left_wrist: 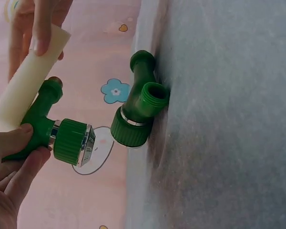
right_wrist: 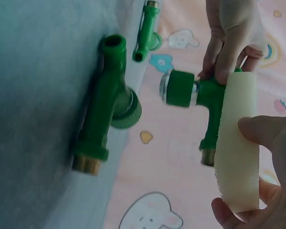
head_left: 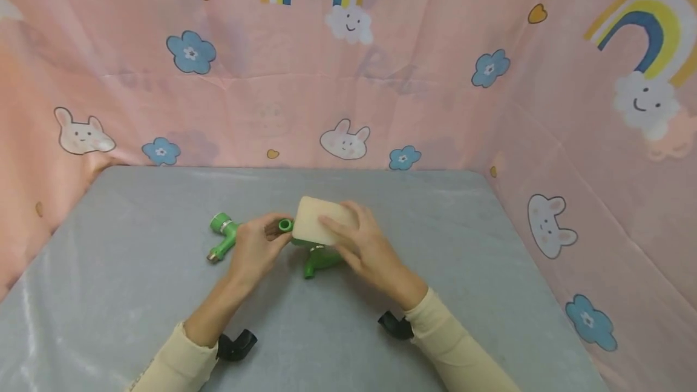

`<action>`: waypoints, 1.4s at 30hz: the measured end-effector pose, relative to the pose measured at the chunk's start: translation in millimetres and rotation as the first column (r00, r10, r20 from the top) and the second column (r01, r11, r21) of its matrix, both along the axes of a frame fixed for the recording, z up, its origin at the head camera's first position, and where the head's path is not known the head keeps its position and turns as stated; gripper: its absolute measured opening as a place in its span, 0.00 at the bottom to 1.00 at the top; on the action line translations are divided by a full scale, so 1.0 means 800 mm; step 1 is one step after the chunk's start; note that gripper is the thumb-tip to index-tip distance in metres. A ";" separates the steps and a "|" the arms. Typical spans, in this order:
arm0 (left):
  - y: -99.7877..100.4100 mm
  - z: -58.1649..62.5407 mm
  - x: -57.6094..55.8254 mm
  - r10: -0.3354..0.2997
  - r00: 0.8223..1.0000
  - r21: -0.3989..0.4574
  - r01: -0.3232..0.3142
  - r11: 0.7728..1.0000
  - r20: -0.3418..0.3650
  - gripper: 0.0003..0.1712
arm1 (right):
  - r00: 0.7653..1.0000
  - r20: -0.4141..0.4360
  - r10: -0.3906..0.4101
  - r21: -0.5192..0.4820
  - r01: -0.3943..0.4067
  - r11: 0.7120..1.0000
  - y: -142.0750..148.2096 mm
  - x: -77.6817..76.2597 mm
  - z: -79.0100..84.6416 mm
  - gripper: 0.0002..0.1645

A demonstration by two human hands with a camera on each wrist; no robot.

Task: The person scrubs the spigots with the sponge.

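My left hand [head_left: 258, 245] grips a green tap [left_wrist: 38, 124] with a ribbed knob and a brass-coloured threaded end, held above the table. My right hand [head_left: 371, 245] holds a cream sponge [head_left: 321, 221] between thumb and fingers. In the right wrist view the sponge [right_wrist: 239, 143] lies along the side of the held tap [right_wrist: 213, 107], covering part of it. A second green tap [head_left: 322, 259] rests on the table below the hands. A third green tap [head_left: 222, 238] lies to the left of my left hand.
A black elbow pipe [head_left: 236, 345] lies beside the left sleeve. Another black elbow pipe [head_left: 395, 325] is partly hidden by the right sleeve. The grey cloth-covered table [head_left: 463, 228] meets pink patterned curtains [head_left: 435, 107] at the back and sides.
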State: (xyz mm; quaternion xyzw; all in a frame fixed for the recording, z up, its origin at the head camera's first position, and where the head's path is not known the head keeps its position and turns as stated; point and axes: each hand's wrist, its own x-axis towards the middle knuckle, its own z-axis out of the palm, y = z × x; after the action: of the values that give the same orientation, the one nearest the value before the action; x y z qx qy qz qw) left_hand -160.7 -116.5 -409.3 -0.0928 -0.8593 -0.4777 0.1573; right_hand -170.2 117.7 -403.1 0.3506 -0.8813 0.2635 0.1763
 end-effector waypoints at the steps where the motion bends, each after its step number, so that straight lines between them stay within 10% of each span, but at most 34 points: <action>1: 0.000 0.001 0.000 0.002 1.000 0.000 -0.002 1.000 -0.009 0.13 | 1.000 -0.004 -0.006 0.000 0.006 1.000 0.002 -0.002 0.000 0.31; 11: -0.004 0.001 -0.001 0.054 0.998 -0.048 -0.056 0.997 -0.043 0.13 | 0.971 0.159 -0.181 -0.056 0.192 0.980 0.034 -0.019 0.005 0.31; 21: -0.003 0.006 -0.001 0.040 0.994 0.006 -0.040 0.999 -0.102 0.13 | 0.984 0.174 -0.046 -0.084 0.061 0.995 0.014 -0.012 0.010 0.33; 29: -0.007 0.004 -0.003 0.000 0.995 0.105 -0.011 0.994 0.103 0.12 | 0.960 0.202 -0.195 -0.149 0.227 0.962 0.040 -0.027 0.005 0.34; 37: -0.007 0.003 -0.006 -0.109 0.954 0.330 0.012 0.944 0.278 0.11 | 0.998 0.059 -0.006 -0.162 0.015 0.987 0.011 -0.012 0.005 0.37; 42: -0.004 0.003 -0.007 -0.187 0.932 0.420 0.041 0.907 0.311 0.11 | 0.998 0.035 -0.052 -0.125 0.056 0.991 0.007 -0.009 0.002 0.37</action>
State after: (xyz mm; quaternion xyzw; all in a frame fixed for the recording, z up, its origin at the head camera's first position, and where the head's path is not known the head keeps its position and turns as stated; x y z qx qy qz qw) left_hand -166.1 -119.5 -407.2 -0.0240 -0.7481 -0.6631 -0.0082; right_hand -177.0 123.0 -401.5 0.3105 -0.8748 0.3189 0.1913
